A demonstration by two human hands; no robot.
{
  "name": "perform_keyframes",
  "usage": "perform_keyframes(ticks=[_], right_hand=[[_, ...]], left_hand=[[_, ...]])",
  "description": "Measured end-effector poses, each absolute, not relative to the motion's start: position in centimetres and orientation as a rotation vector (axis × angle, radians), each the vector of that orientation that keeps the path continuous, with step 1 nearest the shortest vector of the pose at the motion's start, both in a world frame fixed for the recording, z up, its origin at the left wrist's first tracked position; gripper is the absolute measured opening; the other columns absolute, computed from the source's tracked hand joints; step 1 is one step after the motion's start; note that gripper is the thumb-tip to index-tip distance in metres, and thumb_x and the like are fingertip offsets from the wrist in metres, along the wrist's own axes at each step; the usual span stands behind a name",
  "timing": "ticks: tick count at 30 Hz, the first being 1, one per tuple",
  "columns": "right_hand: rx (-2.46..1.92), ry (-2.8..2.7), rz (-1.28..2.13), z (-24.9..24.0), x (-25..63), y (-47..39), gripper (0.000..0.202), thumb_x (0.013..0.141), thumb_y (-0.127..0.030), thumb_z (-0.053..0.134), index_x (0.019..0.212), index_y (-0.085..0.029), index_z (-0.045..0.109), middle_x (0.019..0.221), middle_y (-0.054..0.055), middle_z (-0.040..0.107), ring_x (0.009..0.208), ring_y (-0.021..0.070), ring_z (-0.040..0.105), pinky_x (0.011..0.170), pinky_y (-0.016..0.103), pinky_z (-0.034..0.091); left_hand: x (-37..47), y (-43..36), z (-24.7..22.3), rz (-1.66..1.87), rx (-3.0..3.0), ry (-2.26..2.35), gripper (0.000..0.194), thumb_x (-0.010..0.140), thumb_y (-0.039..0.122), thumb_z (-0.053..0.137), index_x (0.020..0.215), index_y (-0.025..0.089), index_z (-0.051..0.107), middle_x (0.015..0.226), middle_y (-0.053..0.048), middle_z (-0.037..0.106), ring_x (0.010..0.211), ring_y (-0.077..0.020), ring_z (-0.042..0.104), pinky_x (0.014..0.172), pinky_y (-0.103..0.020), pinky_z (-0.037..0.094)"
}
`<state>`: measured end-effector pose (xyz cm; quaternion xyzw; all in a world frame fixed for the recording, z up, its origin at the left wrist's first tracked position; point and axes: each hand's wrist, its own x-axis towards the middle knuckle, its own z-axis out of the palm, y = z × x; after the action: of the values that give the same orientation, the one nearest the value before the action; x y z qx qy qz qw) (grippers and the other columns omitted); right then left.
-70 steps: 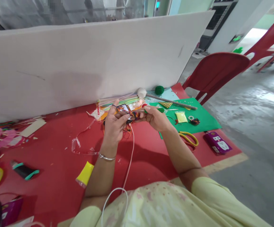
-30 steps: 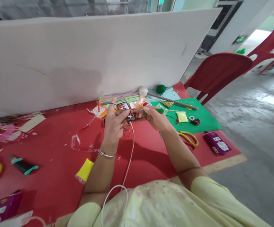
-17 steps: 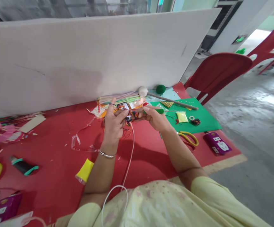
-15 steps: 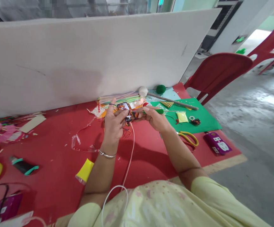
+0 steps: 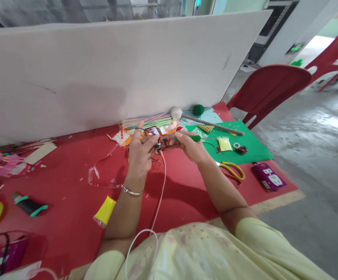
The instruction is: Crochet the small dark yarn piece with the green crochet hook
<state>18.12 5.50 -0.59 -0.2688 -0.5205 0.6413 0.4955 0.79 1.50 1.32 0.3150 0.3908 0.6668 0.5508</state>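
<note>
My left hand (image 5: 141,153) is closed around a small piece of multicoloured yarn work (image 5: 164,142), with a dark strand looped over its raised index finger. In my right hand (image 5: 192,147) is a crochet hook with a green handle (image 5: 196,138), its shaft pointing left into the yarn. The hook's tip is too small to make out. Just behind the fingers lies a phone (image 5: 153,132) with a lit screen, partly covered by my left hand. A white cable (image 5: 163,175) runs from there down towards my body.
White board (image 5: 98,77) stands along the table's back. Yellow-handled scissors (image 5: 233,171), a purple box (image 5: 268,177) and a yellow packet (image 5: 224,144) lie right. Another yellow packet (image 5: 105,210) and a black-and-teal cutter (image 5: 30,205) are left. A red chair (image 5: 270,91) stands beyond.
Both hands stay almost in place. My right hand and the hook have shifted very slightly to the left.
</note>
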Motion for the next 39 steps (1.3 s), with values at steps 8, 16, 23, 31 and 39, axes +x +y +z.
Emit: perform_keyframes(ticks=[8,16,23,31,39], right_hand=[[-0.645,-1.281,1.538,-0.8,18.2,5.4,0.039,0.086,-0.057,0.077,0.082,-0.019,0.077,0.082,0.002,0.070,0.072,0.0137,0.066,0.079,0.034,0.070],[-0.648,-1.276,1.542,-0.6,18.1,5.4,0.040,0.085,-0.058,0.077,0.082,-0.019,0.077,0.081,0.002,0.069,0.071,0.0139,0.066,0.077,0.034,0.070],[-0.675,-1.357,1.502,-0.2,18.3,5.0,0.041,0.086,-0.061,0.075,0.084,-0.020,0.078,0.085,0.003,0.073,0.081,0.0185,0.073,0.080,0.035,0.068],[-0.656,-1.628,1.311,1.4,18.6,4.3,0.043,0.097,-0.058,0.063,0.085,-0.019,0.076,0.085,0.005,0.074,0.082,0.0167,0.070,0.080,0.030,0.061],[-0.561,-1.809,1.003,1.0,18.6,4.3,0.039,0.107,-0.045,0.052,0.089,-0.019,0.074,0.088,0.006,0.073,0.088,0.0180,0.070,0.083,0.032,0.056]], left_hand=[[0.7,1.5,1.2,1.562,0.742,0.935,0.106,0.072,0.022,0.090,0.164,0.025,0.038,0.061,0.013,0.055,0.036,-0.0011,0.030,0.037,-0.017,0.021],[0.7,1.5,1.1,1.565,0.749,0.920,0.104,0.072,0.022,0.090,0.163,0.025,0.039,0.056,0.015,0.047,0.035,-0.0018,0.029,0.037,-0.017,0.020],[0.6,1.6,1.0,1.556,0.743,0.919,0.103,0.072,0.022,0.090,0.162,0.025,0.041,0.059,0.014,0.053,0.035,-0.0016,0.030,0.037,-0.017,0.020],[0.5,1.5,1.2,1.532,0.743,0.915,0.101,0.072,0.022,0.090,0.161,0.027,0.042,0.061,0.012,0.056,0.036,-0.0010,0.029,0.037,-0.017,0.020],[0.6,1.6,1.3,1.546,0.708,0.909,0.101,0.068,0.023,0.093,0.158,0.024,0.045,0.064,0.010,0.062,0.035,-0.0004,0.030,0.037,-0.017,0.020]])
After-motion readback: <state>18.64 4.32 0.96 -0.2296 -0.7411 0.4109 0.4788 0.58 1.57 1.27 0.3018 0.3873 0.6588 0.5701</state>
